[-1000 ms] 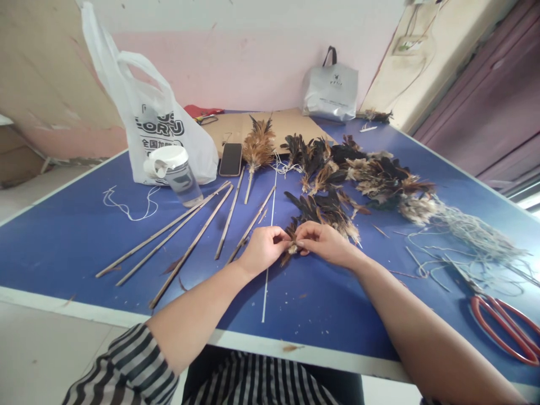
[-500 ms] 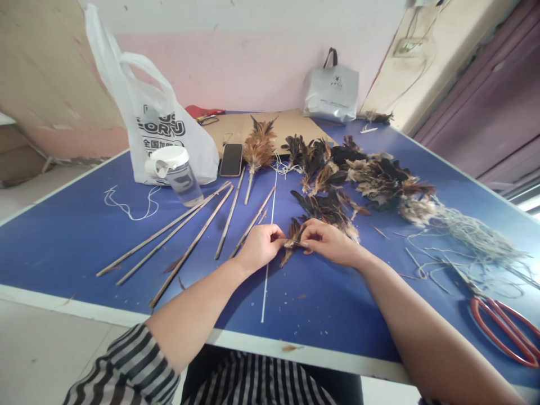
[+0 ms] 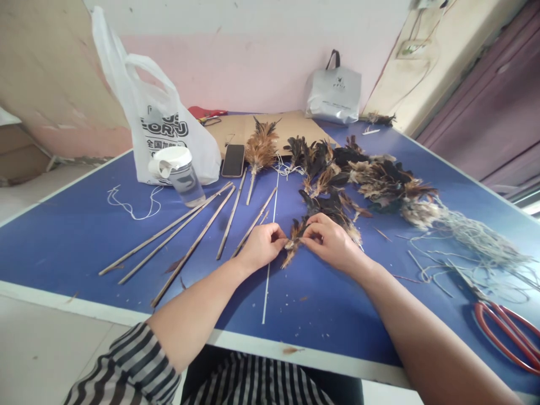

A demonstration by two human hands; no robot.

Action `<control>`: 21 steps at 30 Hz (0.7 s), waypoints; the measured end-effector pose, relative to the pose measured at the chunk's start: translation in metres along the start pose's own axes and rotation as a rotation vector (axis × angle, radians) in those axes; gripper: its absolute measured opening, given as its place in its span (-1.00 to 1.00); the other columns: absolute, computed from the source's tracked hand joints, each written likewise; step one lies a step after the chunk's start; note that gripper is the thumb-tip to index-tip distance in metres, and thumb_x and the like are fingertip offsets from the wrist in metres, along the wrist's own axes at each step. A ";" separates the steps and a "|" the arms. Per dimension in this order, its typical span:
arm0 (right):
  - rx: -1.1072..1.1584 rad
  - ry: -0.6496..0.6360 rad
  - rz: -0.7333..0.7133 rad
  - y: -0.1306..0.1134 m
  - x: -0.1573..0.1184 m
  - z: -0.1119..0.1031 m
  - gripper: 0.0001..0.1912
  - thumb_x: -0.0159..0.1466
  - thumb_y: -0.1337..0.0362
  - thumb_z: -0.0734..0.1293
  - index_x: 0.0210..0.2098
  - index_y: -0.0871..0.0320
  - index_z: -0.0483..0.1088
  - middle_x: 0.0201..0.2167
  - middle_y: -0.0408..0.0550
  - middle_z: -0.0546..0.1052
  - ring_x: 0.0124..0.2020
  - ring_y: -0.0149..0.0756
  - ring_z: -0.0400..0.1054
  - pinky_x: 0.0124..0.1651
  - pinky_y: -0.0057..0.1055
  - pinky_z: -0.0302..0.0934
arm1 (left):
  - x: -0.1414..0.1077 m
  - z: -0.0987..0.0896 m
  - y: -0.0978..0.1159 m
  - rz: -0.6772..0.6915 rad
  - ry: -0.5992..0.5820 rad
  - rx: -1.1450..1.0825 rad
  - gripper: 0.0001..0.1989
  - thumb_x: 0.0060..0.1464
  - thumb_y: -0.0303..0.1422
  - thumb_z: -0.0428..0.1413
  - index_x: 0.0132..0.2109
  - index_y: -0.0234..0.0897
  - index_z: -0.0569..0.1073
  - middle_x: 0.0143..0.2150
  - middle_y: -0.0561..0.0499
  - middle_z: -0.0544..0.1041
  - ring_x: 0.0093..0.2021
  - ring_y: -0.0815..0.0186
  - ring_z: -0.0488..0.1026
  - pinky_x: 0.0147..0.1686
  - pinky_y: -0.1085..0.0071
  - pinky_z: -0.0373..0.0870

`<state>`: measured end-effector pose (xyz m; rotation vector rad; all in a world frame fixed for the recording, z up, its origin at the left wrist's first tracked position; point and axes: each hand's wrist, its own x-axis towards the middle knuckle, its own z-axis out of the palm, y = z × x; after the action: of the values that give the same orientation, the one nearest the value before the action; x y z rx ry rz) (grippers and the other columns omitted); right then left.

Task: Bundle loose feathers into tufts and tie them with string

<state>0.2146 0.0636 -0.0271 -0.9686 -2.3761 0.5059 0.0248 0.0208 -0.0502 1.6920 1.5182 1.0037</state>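
Observation:
A small bunch of brown and black feathers [image 3: 290, 256] is pinched between my two hands, just above the blue table [image 3: 320, 315]. My left hand [image 3: 265, 243] grips its left side with thumb and forefinger. From the right, my right hand [image 3: 328, 241] has its fingertips closed at the bunch; whether they hold feathers or a thread is too small to make out. Right behind that hand lies a pile of dark feathers [image 3: 327, 207]. Several thin sticks [image 3: 194, 244] lie to the left of my left hand.
Further back are a feather-topped stick [image 3: 260, 149], a phone [image 3: 233, 161], more feather bunches [image 3: 379, 180] and cardboard [image 3: 228, 126]. A water bottle [image 3: 185, 183] and white plastic bag [image 3: 164, 118] stand left. Tangled string [image 3: 485, 236] and red-handled scissors [image 3: 502, 332] lie right; a silver bag [image 3: 333, 95] stands behind.
My right hand's fingers have shifted slightly at the feather bunch, and its wrist is a little lower. My left hand keeps its pinch. The whole view has moved slightly.

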 end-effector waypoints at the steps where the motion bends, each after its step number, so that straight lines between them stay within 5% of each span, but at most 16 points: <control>1: -0.027 0.007 0.001 -0.002 -0.001 0.000 -0.89 0.14 0.31 0.27 -0.50 0.17 0.36 -0.31 -0.05 0.35 -0.37 -0.39 0.28 -0.28 -0.42 0.20 | -0.001 0.000 0.001 0.000 -0.007 0.000 -0.86 -0.05 -0.33 0.11 -0.47 -0.33 0.40 -0.57 0.09 0.41 -0.55 0.45 0.27 -0.52 0.52 0.18; 11: 0.234 -0.028 0.077 -0.016 -0.001 -0.007 -0.90 0.11 0.31 0.29 -0.52 0.16 0.37 -0.33 -0.08 0.44 -0.47 -0.46 0.27 -0.43 -0.49 0.16 | -0.003 0.004 -0.001 0.095 -0.040 0.078 -0.88 -0.01 -0.36 0.07 -0.42 -0.31 0.44 -0.52 0.07 0.44 -0.54 0.45 0.26 -0.49 0.51 0.16; 17: 0.542 -0.195 0.344 -0.019 0.001 0.001 -0.81 0.21 0.18 0.19 -0.34 0.18 0.31 -0.72 -0.23 0.34 -0.73 -0.49 0.13 -0.64 -0.53 0.01 | -0.005 0.002 0.002 0.135 -0.056 0.117 -0.87 0.01 -0.37 0.04 -0.42 -0.32 0.43 -0.54 0.08 0.42 -0.55 0.45 0.26 -0.48 0.51 0.15; 21: 0.584 -0.179 0.342 -0.017 0.003 0.004 -0.80 0.23 0.18 0.16 -0.37 0.19 0.29 -0.72 -0.26 0.28 -0.72 -0.52 0.06 -0.64 -0.55 -0.05 | -0.007 -0.001 0.008 0.145 -0.043 0.162 -0.86 0.01 -0.37 0.04 -0.46 -0.32 0.38 -0.55 0.08 0.40 -0.54 0.43 0.27 -0.48 0.50 0.14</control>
<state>0.2017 0.0533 -0.0207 -1.0735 -2.0090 1.3733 0.0280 0.0132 -0.0438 1.9488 1.5006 0.9316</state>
